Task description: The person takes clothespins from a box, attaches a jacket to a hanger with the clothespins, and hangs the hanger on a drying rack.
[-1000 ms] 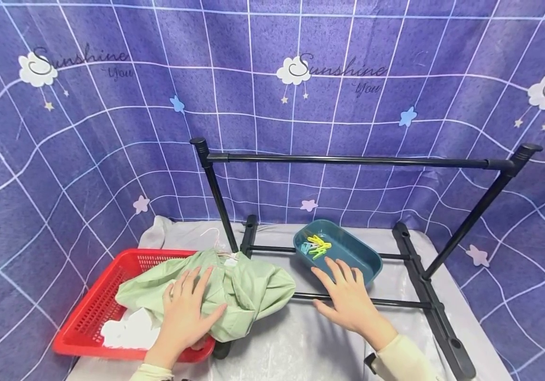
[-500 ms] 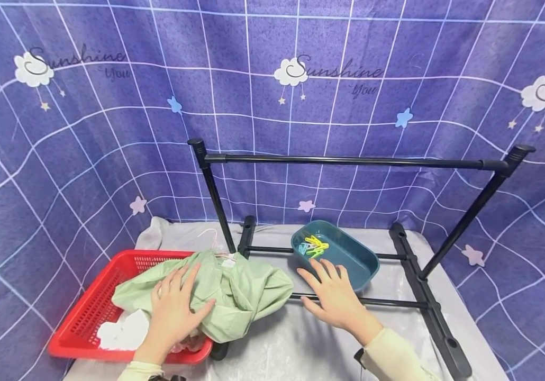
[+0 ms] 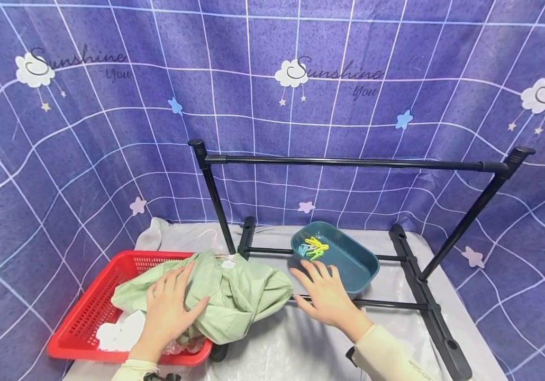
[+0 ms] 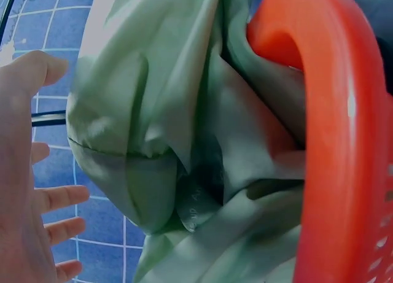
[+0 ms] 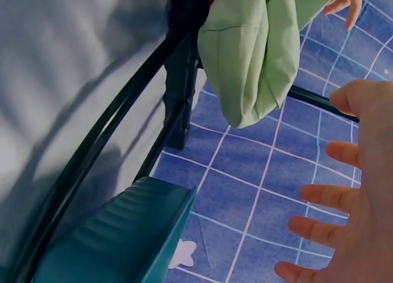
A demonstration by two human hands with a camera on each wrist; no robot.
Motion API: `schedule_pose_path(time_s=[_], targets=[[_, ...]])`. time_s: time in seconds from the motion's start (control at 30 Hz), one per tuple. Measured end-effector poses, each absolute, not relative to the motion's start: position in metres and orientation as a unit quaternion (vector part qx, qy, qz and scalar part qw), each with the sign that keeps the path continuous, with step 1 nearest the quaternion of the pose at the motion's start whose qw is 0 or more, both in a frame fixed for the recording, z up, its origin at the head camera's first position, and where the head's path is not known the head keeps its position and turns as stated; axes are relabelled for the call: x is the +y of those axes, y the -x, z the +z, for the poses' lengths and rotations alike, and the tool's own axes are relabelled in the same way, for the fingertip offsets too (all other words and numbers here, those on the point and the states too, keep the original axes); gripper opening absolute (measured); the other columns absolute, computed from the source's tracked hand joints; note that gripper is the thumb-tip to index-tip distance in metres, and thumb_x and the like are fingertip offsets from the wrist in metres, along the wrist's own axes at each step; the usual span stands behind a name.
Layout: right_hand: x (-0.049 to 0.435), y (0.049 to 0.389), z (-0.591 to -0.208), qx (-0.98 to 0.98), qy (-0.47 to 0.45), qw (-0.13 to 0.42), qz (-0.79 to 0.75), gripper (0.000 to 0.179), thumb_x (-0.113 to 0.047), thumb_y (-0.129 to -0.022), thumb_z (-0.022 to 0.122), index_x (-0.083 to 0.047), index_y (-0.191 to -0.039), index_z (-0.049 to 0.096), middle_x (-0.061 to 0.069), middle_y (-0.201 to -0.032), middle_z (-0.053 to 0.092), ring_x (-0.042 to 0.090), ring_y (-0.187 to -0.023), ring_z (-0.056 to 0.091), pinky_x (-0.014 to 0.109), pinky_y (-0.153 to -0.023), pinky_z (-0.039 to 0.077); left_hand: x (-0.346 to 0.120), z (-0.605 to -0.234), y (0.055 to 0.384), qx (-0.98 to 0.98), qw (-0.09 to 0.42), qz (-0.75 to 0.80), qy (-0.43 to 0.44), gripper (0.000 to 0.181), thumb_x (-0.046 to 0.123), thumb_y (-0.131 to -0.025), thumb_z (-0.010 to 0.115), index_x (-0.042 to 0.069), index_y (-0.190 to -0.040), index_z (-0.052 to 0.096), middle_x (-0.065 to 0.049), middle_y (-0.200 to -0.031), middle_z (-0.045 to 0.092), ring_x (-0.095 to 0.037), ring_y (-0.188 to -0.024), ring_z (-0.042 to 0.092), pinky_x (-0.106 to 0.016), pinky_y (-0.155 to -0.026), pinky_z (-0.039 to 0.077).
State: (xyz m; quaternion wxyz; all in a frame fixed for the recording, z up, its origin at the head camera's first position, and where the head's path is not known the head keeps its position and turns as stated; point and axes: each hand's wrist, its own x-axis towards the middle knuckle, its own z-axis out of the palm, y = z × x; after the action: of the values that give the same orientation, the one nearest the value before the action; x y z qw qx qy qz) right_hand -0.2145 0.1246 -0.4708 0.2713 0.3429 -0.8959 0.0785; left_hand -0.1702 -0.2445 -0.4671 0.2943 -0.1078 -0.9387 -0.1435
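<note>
A light green garment, on a pale pink hanger, lies bunched over the right side of a red plastic basket. My left hand hovers above the garment with fingers spread; in the left wrist view, a gap shows between hand and cloth. My right hand, also with straight, spread fingers, is in the air near the front left of a teal tub. Several yellow, green and blue clothespins lie at the tub's left end. Neither hand holds anything.
A black clothes rack stands across the pale-covered table, its feet at left and right. The tub sits over its lower bars. White cloth lies in the basket. A blue patterned curtain encloses the back and sides.
Both hands have drifted slightly left and stay spread. The view has shifted a little. Garment, basket, tub and clothespins look the same.
</note>
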Motion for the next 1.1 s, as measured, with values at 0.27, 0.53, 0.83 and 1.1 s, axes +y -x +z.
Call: schedule_pose_path(time_s=[0.27, 0.53, 0.83, 1.1], targets=[[0.122, 0.218, -0.477, -0.905, -0.333, 0.25, 0.081, 0.052, -0.043, -0.092, 0.057, -0.017, -0.138, 0.055, 0.014, -0.135, 0.052, 0.034, -0.117, 0.05, 0.057, -0.085, 0.04, -0.249, -0.47, 0.171, -0.943, 0.281, -0.148, 0.099, 0.083, 0.045, -0.078, 0.071, 0.01, -0.148, 0.042, -0.021, -0.129, 0.054, -0.043, -0.12, 0.043, -0.062, -0.094, 0.028], [0.117, 0.221, -0.476, -0.913, -0.325, 0.235, 0.078, 0.054, -0.042, -0.091, 0.059, -0.015, -0.138, 0.055, 0.014, -0.136, 0.052, 0.033, -0.118, 0.051, 0.057, -0.086, 0.04, -0.256, -0.47, 0.177, -0.951, 0.261, -0.146, 0.082, 0.083, 0.047, -0.079, 0.071, 0.011, -0.148, 0.041, -0.022, -0.129, 0.053, -0.044, -0.122, 0.042, -0.063, -0.092, 0.029], [0.112, 0.225, -0.482, -0.91, -0.325, 0.242, 0.083, 0.053, -0.042, -0.09, 0.059, -0.015, -0.136, 0.057, 0.014, -0.133, 0.054, 0.033, -0.114, 0.053, 0.053, -0.08, 0.042, -0.263, -0.472, 0.18, -0.956, 0.243, -0.144, 0.075, 0.082, 0.048, -0.082, 0.07, 0.012, -0.149, 0.039, -0.024, -0.131, 0.051, -0.046, -0.122, 0.041, -0.064, -0.091, 0.028], [0.108, 0.227, -0.486, -0.915, -0.32, 0.236, 0.073, 0.052, -0.043, -0.091, 0.059, -0.018, -0.136, 0.057, 0.012, -0.133, 0.055, 0.031, -0.114, 0.053, 0.052, -0.081, 0.042, -0.272, -0.474, 0.181, -0.961, 0.229, -0.142, 0.061, 0.082, 0.05, -0.084, 0.068, 0.008, -0.148, 0.04, -0.026, -0.128, 0.053, -0.047, -0.12, 0.042, -0.065, -0.089, 0.028]])
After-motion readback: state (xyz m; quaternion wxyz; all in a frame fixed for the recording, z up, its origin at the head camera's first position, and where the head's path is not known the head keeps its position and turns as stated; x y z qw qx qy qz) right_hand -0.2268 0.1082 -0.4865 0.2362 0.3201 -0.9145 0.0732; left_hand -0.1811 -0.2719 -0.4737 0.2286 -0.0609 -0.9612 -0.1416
